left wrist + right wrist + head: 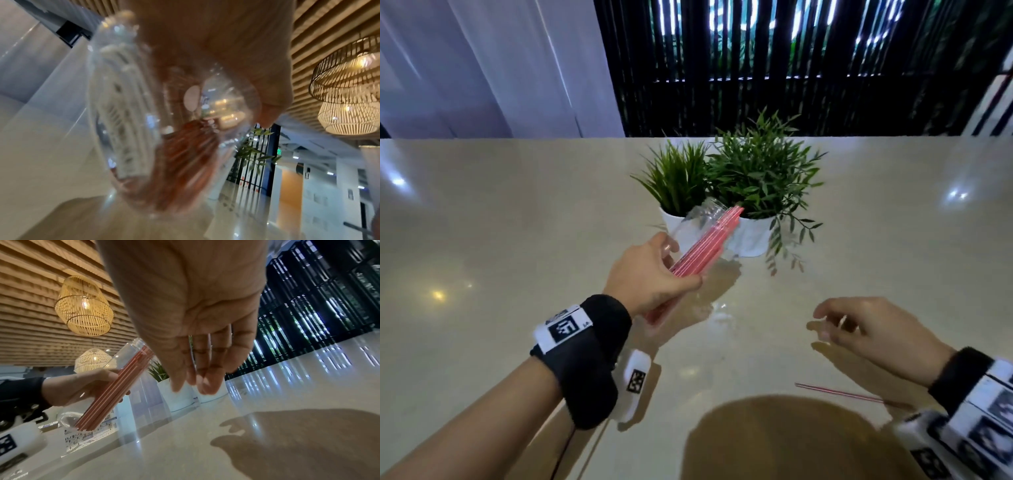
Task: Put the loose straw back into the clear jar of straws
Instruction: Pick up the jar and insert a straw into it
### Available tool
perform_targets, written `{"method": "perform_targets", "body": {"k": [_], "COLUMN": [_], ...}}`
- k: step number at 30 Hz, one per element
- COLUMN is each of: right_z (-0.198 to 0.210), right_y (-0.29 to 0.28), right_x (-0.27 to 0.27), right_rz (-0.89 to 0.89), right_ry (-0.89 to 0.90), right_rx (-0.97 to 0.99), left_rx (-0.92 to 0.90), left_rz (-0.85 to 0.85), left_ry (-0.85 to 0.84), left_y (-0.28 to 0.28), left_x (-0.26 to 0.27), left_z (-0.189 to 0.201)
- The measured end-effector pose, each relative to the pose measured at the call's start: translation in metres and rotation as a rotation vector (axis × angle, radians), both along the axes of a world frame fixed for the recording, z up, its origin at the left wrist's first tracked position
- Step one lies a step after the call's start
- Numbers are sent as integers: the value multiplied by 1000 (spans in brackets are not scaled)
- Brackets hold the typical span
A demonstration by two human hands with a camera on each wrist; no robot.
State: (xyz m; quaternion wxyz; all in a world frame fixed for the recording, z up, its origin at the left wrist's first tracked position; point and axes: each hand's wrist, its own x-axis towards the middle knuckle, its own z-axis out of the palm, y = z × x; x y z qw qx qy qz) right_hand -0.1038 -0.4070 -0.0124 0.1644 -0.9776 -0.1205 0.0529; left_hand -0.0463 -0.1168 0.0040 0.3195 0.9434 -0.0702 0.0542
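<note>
A clear jar [697, 224] holding several red straws [710, 241] is tilted, its mouth pointing up and away toward the plants. My left hand [683, 263] grips its lower body, lifted off the table. The left wrist view shows the jar [131, 105] close and blurred, with the straws [185, 162] inside it. One loose red-and-white straw [839, 392] lies flat on the table at the near right. Above the table and beyond that straw hovers my right hand [825, 325], fingers relaxed and holding nothing. In the right wrist view its fingers [205, 369] hang straight, with the jar [125, 360] to the left.
Two green plants in white pots [751, 236] stand together mid-table just behind the jar. The glossy beige table [517, 222] stretches wide on both sides. A dark slatted screen [791, 68] runs behind the far edge. A round shadow [784, 442] covers the near edge.
</note>
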Motion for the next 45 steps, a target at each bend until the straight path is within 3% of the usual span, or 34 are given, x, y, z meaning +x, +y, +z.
{"method": "perform_targets", "body": {"k": [9, 28, 33, 38, 41, 45], "right_z": [-22, -15, 41, 118, 149, 161], "right_y": [-7, -23, -54, -54, -51, -45], "right_x": [-11, -17, 7, 19, 16, 15], "right_rz": [65, 60, -127, -187, -192, -155], "right_ry": [224, 330, -88, -445, -472, -429], "right_rx": [-118, -132, 290, 800, 1030, 1139], "left_rx": [-388, -416, -412, -475, -498, -504], "left_rz": [35, -9, -57, -92, -114, -132], "left_ry": [-22, 0, -4, -1, -1, -22], "left_y": [-35, -85, -97, -126, -145, -164], "left_x": [-42, -72, -66, -63, -59, -55], "left_z": [0, 5, 11, 15, 19, 22]}}
